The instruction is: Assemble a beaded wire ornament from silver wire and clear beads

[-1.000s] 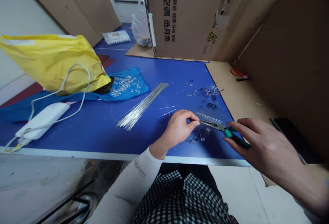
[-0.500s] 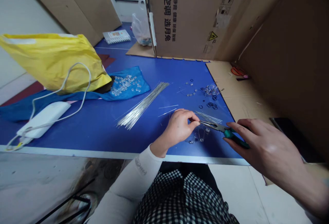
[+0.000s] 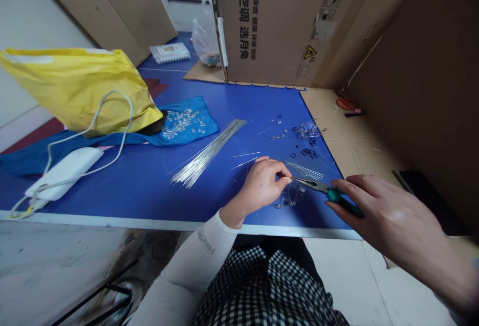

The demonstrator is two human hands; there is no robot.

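Green-handled needle-nose pliers (image 3: 342, 201) are gripped in my right hand (image 3: 392, 216), their jaws pointing left. My left hand (image 3: 265, 182) pinches at the tip of the jaws, thumb against forefinger; a wire with clear beads (image 3: 292, 196) hangs just below, and what exactly lies between the fingertips is too small to see well. Behind the pliers lies a short bundle of thin wires (image 3: 305, 170). A larger bundle of straight silvery wires (image 3: 209, 154) rests left of my left hand. Several black rings (image 3: 309, 153) lie beyond the pliers.
Clear beads (image 3: 181, 122) lie on a blue cloth (image 3: 207, 111) beside a yellow bag (image 3: 86, 91). A white power strip (image 3: 63, 173) with its cable is at the left. Beaded wire pieces (image 3: 309, 130) lie farther back. A dark phone (image 3: 426, 201) sits right, cardboard (image 3: 277, 26) stands behind.
Almost nothing differs. Both hands and the pliers have shifted very slightly right, with the same grip and pinch.
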